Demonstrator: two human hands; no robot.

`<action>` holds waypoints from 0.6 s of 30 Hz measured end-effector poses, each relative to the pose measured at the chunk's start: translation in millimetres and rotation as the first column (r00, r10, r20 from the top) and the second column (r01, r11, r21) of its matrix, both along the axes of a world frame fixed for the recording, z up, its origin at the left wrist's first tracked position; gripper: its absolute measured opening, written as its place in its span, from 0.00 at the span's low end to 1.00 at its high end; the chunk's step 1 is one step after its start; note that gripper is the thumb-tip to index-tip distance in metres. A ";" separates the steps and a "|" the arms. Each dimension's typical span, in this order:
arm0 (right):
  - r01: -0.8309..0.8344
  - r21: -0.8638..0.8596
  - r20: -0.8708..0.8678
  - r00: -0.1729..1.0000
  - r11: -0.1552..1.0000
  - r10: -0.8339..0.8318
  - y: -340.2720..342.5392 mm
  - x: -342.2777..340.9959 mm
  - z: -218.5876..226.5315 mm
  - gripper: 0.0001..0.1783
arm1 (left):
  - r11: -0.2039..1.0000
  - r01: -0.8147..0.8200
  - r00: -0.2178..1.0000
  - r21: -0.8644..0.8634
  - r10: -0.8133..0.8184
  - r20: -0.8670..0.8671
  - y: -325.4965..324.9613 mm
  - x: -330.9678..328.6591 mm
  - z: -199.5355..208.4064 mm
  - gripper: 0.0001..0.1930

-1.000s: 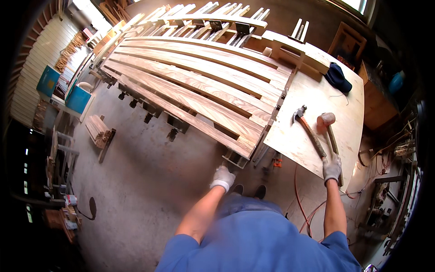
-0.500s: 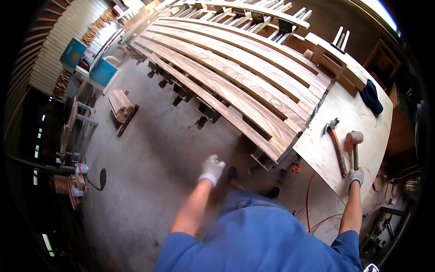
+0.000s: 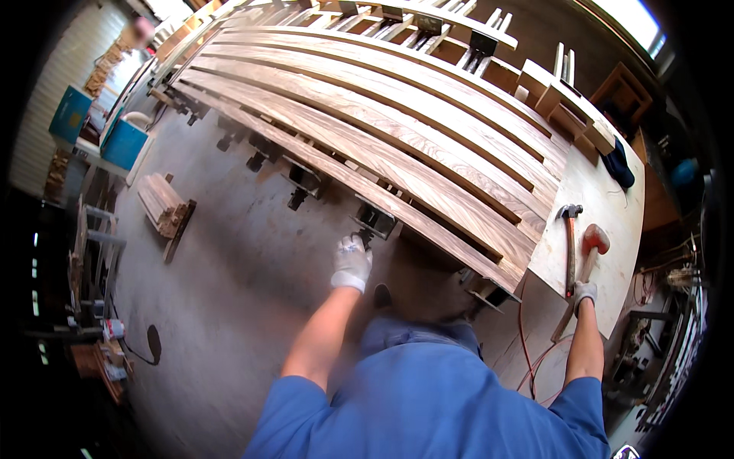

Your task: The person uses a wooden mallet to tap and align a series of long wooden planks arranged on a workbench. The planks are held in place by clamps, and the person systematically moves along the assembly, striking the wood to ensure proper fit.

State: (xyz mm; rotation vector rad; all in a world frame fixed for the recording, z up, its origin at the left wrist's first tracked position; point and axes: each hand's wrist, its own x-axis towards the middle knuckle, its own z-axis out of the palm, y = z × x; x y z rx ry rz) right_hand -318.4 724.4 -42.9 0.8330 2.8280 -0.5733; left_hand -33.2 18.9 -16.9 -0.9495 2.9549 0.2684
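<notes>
In my right hand (image 3: 586, 292), gloved in white, is the handle of a mallet (image 3: 596, 240) with a reddish rounded head, held over the light board. A claw hammer (image 3: 570, 249) lies beside it on that board. My left hand (image 3: 352, 262), also gloved, reaches to the near edge of a long slatted wooden panel (image 3: 428, 180). Its fingers are curled at the dark handle of a clamp (image 3: 376, 220) under that edge; the fingertips are partly hidden against it.
The light board (image 3: 623, 260) adjoins the panel's right end. A dark blue cloth (image 3: 618, 165) lies at its far side. More clamps (image 3: 298, 183) stick out below the panel's near edge. A stack of wood strips (image 3: 162, 203) stands on the floor, left. Red hose (image 3: 524, 336) trails near my feet.
My left hand has moved forward to the clamp handle at the panel's edge. The mallet has come back toward me in my right hand. The view has shifted left along the panel.
</notes>
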 end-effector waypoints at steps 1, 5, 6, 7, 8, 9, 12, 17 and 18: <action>0.055 -0.060 0.013 0.998 0.997 -0.055 -13.9 -3.0 1.3 0.18 | 0.999 0.005 1.000 0.034 -0.004 -0.014 -5.1 4.0 -7.6 0.31; 0.107 0.028 0.051 0.993 0.994 -0.108 -55.6 12.1 11.9 0.32 | 0.424 -0.063 0.917 0.903 0.381 -0.115 -43.8 12.3 -18.5 0.23; 0.085 0.080 0.044 0.995 0.993 -0.088 -63.9 14.0 13.8 0.35 | 0.249 -0.108 0.861 0.962 0.507 -0.034 -44.3 12.5 -20.7 0.19; 0.038 0.136 0.038 0.998 0.990 -0.044 -70.4 14.5 16.5 0.35 | -0.007 -0.104 0.822 0.995 0.562 0.090 -48.8 11.9 -24.9 0.19; -0.003 0.196 0.032 0.999 0.981 -0.003 -69.6 15.7 15.9 0.36 | -0.265 -0.079 0.785 0.961 0.578 0.224 -53.9 8.7 -27.3 0.19; -0.043 0.254 0.030 0.999 0.966 0.037 -67.9 15.8 15.1 0.37 | -0.503 -0.039 0.749 0.863 0.557 0.359 -56.5 6.6 -29.4 0.20; -0.018 0.267 0.095 0.995 0.964 -0.007 -63.8 15.7 11.5 0.37 | -0.573 0.010 0.671 0.820 0.612 0.419 -47.0 1.2 -29.5 0.25; -0.049 0.330 0.060 0.998 0.943 0.031 -60.8 15.7 -0.6 0.36 | 0.958 -0.045 0.886 0.284 0.169 -0.432 -28.4 7.8 -8.4 0.30; -0.036 0.317 0.067 0.998 0.948 0.015 -70.0 14.3 2.1 0.37 | 0.986 -0.025 0.930 0.168 0.085 -0.358 -22.5 6.3 -6.1 0.31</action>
